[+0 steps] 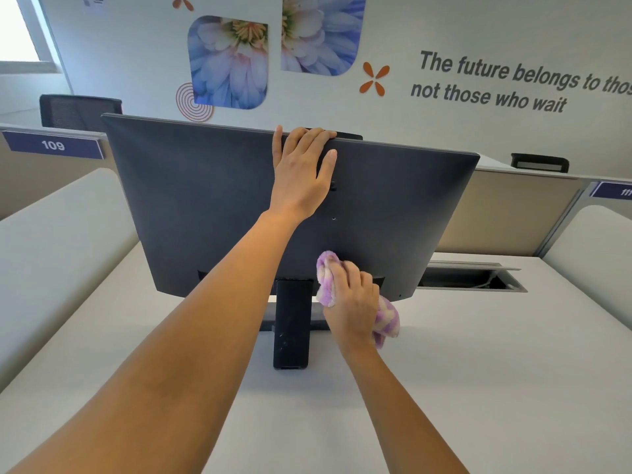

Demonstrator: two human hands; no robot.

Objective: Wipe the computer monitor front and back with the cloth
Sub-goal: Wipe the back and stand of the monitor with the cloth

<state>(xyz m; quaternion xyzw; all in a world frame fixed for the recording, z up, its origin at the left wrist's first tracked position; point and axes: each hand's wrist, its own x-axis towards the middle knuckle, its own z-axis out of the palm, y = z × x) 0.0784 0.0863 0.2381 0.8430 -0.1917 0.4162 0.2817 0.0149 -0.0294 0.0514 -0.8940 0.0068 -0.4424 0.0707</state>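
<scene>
White desk with a monitor standing on it

The pale desk (478,388) carries the dark monitor (205,206) on its black stand (292,323), set near the desk's middle. To the right of the stand and further back, a cable hatch (472,278) in the desktop has its lid raised.

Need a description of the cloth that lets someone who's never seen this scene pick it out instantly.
Find the dark monitor, seen from behind, in the middle of the white desk. At its lower edge, just right of the stand, the right hand grips the cloth. It is the only fluffy purple-and-white thing there.
</scene>
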